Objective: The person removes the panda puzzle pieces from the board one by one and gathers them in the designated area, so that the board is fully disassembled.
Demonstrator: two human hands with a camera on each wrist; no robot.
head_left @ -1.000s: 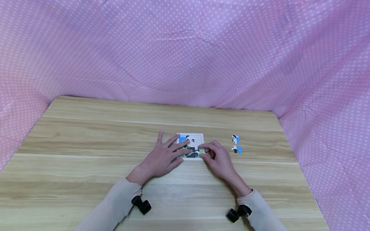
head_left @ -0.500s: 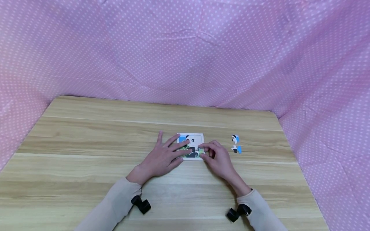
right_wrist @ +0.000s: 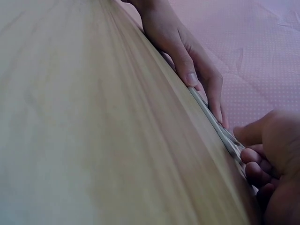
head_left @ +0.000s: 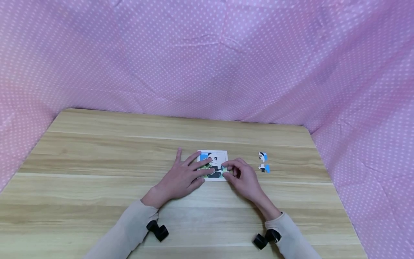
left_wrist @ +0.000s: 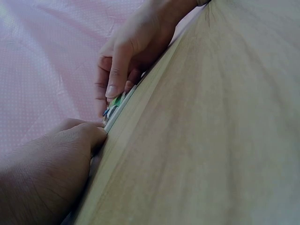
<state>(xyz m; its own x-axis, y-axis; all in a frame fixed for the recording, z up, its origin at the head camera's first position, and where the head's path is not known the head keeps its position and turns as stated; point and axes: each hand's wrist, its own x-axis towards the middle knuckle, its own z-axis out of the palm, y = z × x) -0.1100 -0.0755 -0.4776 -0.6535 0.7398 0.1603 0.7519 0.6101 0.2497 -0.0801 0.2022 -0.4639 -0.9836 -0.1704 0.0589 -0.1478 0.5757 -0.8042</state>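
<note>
A square panda puzzle (head_left: 220, 157) with a white border lies on the wooden table in the head view. My left hand (head_left: 181, 178) rests on its left side with fingers spread straight, hiding part of the picture. At the lower right corner, my right hand (head_left: 244, 180) pinches a greenish puzzle piece (head_left: 225, 169) between thumb and forefinger; its outline is mostly covered. Green also shows beneath the right thumb (left_wrist: 114, 90) in the left wrist view. Whether the piece sits fully flush cannot be seen.
Two loose puzzle pieces, a black, white and blue one (head_left: 263, 157) and another like it (head_left: 265, 168), lie to the right of the right hand. A pink dotted cloth (head_left: 207, 61) hangs behind the table (head_left: 97, 151). Black wrist cameras are strapped on both sleeves.
Both hands stay almost in place. The greenish piece under my right fingers has shifted slightly and shows less green than before.
</note>
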